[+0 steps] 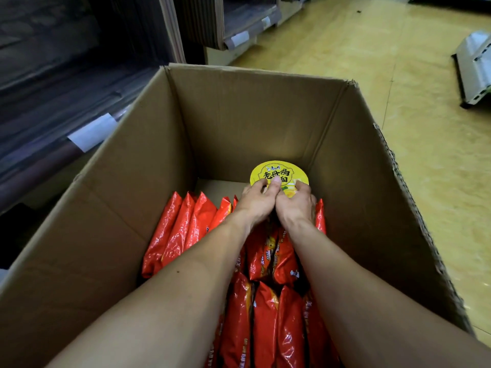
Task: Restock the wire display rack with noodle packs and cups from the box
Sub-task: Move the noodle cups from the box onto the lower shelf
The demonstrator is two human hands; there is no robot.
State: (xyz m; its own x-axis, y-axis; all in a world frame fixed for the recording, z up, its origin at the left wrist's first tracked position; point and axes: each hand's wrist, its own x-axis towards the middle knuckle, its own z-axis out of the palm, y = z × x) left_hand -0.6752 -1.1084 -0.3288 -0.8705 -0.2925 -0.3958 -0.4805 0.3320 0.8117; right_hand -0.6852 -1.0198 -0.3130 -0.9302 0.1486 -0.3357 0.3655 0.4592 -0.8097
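Two bare forearms reach forward from the bottom edge, down into a large open brown cardboard box (252,115). Beneath and between them, shiny red plastic noodle packs (265,314) stand on edge in tight rows and fill the near part of the box. A further row of them fans out to the left of the wrists.

Just past the packs the two hands meet side by side, touching each other. The left hand (256,201) curls its fingers over the near left rim of a round noodle cup with a yellow foil lid printed in black characters (279,171), and its thumb lies on top of the lid. The right hand (295,205) curls its fingers over the near right rim. Each grip is thus closed on the cup, so the two hands hold it between them. The cup sits upright deep in the box, close to the far wall and toward the right corner. A patch of bare cardboard bottom shows to its left.

Beyond the box lies a glossy yellow floor (398,62). At left, dark wood-grain shelves (53,75) carry white label strips (91,135) on their front edges. At far right a grey metal shelf part (475,67) lies on the floor, well apart from the box.
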